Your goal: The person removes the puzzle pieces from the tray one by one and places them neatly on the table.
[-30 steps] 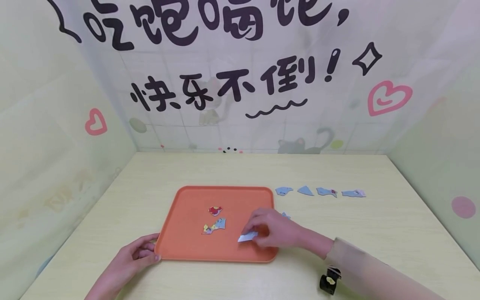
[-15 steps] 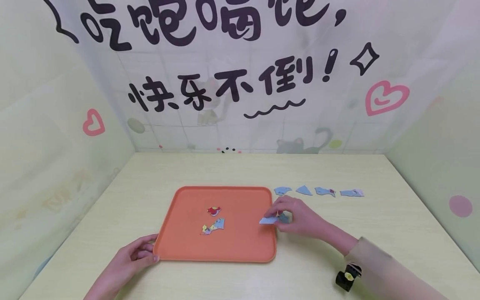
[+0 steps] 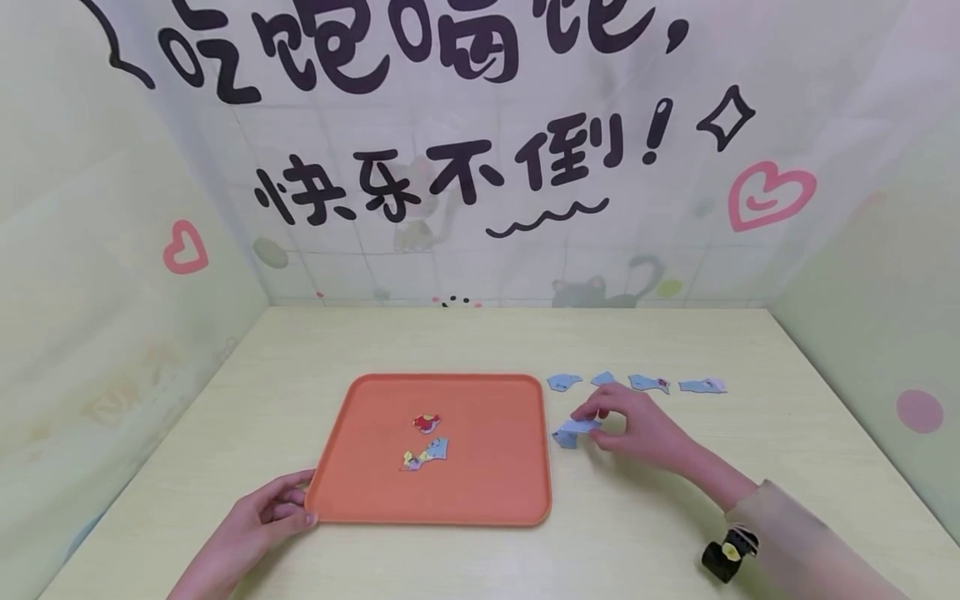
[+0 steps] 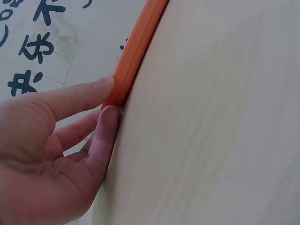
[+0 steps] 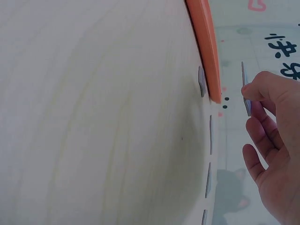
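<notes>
My right hand (image 3: 637, 425) pinches a light blue puzzle piece (image 3: 581, 426) between thumb and fingertips, just right of the orange tray (image 3: 487, 492). In the right wrist view that held piece (image 5: 245, 86) stands off the tabletop, seen nearly edge-on. Partly overlapped by it in the head view, another blue piece (image 3: 564, 439) lies on the table beside the tray. At the tray's near left corner, my left hand (image 3: 258, 517) holds the rim, thumb and a finger meeting at the orange edge (image 4: 133, 51) in the left wrist view.
On the tray lie a red piece (image 3: 427, 423) and a yellow-and-blue piece (image 3: 426, 454). Several blue pieces form a row behind my right hand, among them a long one (image 3: 702, 386) at the right end. A printed curtain (image 3: 360, 275) encloses the table's back and sides.
My right hand has carried the blue piece from over the tray to the right, past its rim, above the piece on the table. My left hand stays at the corner.
</notes>
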Tool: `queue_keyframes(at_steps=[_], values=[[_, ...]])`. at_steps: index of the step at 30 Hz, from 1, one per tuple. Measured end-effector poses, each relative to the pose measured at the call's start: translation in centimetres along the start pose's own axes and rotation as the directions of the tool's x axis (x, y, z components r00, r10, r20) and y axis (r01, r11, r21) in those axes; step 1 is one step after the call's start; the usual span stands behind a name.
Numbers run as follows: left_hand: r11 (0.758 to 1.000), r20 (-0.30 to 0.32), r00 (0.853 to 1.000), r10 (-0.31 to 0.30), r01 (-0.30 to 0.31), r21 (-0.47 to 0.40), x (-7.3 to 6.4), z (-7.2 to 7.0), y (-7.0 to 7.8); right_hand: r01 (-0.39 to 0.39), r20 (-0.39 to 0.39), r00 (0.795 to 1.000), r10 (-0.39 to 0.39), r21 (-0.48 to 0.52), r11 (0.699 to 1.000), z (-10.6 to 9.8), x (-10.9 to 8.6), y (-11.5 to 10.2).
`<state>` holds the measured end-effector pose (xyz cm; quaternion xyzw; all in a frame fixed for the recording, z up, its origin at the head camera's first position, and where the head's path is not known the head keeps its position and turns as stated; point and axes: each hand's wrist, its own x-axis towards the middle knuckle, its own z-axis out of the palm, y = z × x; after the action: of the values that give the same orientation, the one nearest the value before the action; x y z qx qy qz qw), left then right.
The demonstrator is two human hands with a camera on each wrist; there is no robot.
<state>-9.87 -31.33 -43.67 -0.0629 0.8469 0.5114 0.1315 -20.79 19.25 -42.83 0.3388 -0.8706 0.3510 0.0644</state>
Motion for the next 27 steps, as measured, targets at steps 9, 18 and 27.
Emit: queue_keyframes(at_steps=[9,18,27], values=[[1.0,0.001,1.0,0.015,-0.015,0.027,0.0,0.0,-0.1,-0.112,0.045,0.992,0.115,-0.073,0.991,-0.6,-1.2,1.8],[0.999,0.004,1.0,0.021,-0.021,0.049,0.0,-0.1,-0.1,-0.156,0.118,0.979,0.166,-0.089,0.984,-0.9,-2.2,3.2],[0.999,0.003,1.0,0.018,-0.018,0.039,0.0,0.0,0.0,-0.194,0.193,0.962,0.194,-0.018,0.981,-1.4,-2.2,3.4]])
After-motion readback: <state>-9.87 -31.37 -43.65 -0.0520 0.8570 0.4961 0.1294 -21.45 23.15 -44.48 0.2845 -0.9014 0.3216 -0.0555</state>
